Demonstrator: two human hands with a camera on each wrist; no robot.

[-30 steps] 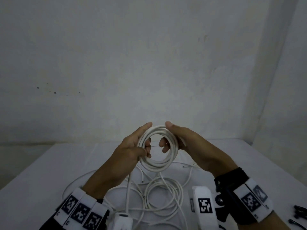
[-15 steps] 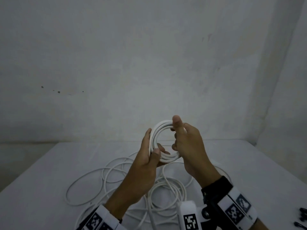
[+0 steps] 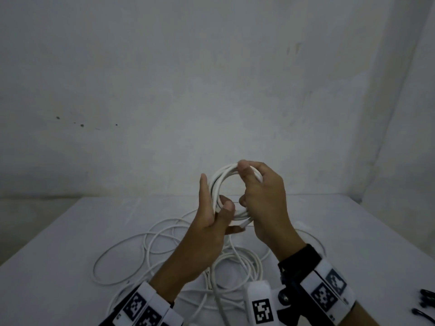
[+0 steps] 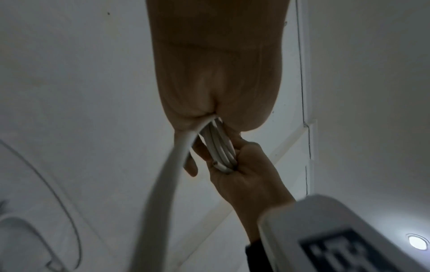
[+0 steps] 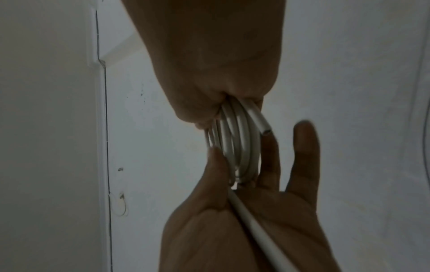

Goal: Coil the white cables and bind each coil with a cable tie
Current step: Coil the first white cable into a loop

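Observation:
A small coil of white cable (image 3: 220,182) is held upright above the table. My left hand (image 3: 215,205) pinches its lower left side between thumb and straight fingers. My right hand (image 3: 259,196) curls round its right side, thumb on top. In the left wrist view the coil strands (image 4: 218,147) run from my left palm into the right hand (image 4: 246,176). The right wrist view shows the cut cable end (image 5: 265,130) sticking out of the coil (image 5: 235,143). A trailing length (image 5: 256,230) crosses the left palm. Loose white cable (image 3: 150,245) lies in loops below.
The white table (image 3: 58,267) meets a plain wall at the back and a corner at the right. Black cable ties (image 3: 424,302) lie at the table's right edge, near my right wrist band (image 3: 327,290).
The coil has turned from facing me to partly edge-on. My left hand slid right and now pinches the coil's lower side; the right hand has wrapped further round it.

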